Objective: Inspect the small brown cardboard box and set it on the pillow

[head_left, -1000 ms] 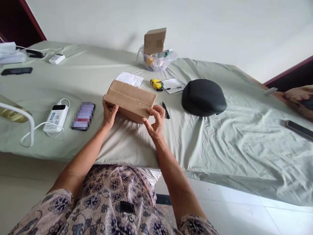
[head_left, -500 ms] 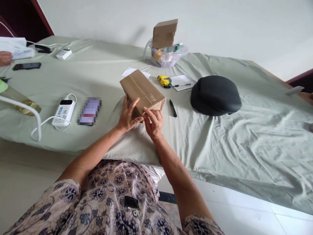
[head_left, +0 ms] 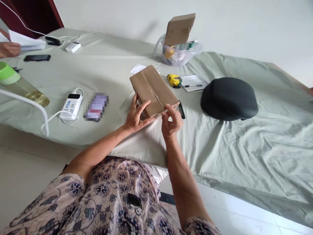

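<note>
A taped brown cardboard box (head_left: 156, 88) lies tilted toward me on the cloth-covered table. My left hand (head_left: 135, 116) grips its near left corner, thumb along the lower edge and fingers on the side and top. At the near right end of the box, my right hand (head_left: 172, 122) has thumb and forefinger pinched together by the taped seam. Whatever is between those fingertips is too small to make out. Partly hidden behind the box and right hand is a black marker (head_left: 181, 109).
Beyond the box are a yellow tape measure (head_left: 173, 80), a notepad with a pen (head_left: 194, 83) and a plastic basket (head_left: 179, 58) holding another box. A black cap (head_left: 230, 99) lies right; a phone (head_left: 96, 107), power bank (head_left: 71, 106) and bottle (head_left: 26, 88) left. Another person's hand (head_left: 9, 49) holds papers.
The box has turned and tipped so more of its top shows. My right hand has shifted right along its near end, and the view has swung slightly left.
</note>
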### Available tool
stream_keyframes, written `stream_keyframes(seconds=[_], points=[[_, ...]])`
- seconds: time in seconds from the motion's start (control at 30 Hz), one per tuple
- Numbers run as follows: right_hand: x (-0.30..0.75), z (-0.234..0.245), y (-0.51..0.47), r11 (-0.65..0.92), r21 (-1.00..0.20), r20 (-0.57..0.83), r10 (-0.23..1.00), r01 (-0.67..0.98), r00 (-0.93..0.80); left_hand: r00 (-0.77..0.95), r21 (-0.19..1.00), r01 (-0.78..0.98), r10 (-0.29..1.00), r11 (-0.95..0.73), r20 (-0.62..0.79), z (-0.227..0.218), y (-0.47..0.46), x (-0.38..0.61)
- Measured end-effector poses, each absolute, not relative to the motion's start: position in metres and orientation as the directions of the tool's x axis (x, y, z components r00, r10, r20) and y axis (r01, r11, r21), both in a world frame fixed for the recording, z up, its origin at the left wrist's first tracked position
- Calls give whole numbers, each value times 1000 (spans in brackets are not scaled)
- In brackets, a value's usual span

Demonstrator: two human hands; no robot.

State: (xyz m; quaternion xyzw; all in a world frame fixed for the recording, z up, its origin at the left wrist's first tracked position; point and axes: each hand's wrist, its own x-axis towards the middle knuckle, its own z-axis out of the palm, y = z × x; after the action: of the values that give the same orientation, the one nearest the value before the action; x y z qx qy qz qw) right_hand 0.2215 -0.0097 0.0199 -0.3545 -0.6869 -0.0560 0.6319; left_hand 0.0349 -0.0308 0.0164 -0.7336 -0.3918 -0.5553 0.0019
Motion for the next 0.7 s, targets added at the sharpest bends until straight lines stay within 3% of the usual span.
stream_keyframes(seconds=[0.23, 0.53, 0.7], points=[[231, 12, -1, 625, -615, 784, 551, 481, 286, 84, 432, 524, 549, -734, 832, 15, -30, 34], [233, 23, -5, 492, -743, 655, 673, 453, 343, 106, 500, 493, 619, -712, 778, 12, -28, 24], [244, 19, 5, 361, -819, 533, 766, 446, 359, 64, 603, 481, 711, -637, 700, 13, -29, 15]])
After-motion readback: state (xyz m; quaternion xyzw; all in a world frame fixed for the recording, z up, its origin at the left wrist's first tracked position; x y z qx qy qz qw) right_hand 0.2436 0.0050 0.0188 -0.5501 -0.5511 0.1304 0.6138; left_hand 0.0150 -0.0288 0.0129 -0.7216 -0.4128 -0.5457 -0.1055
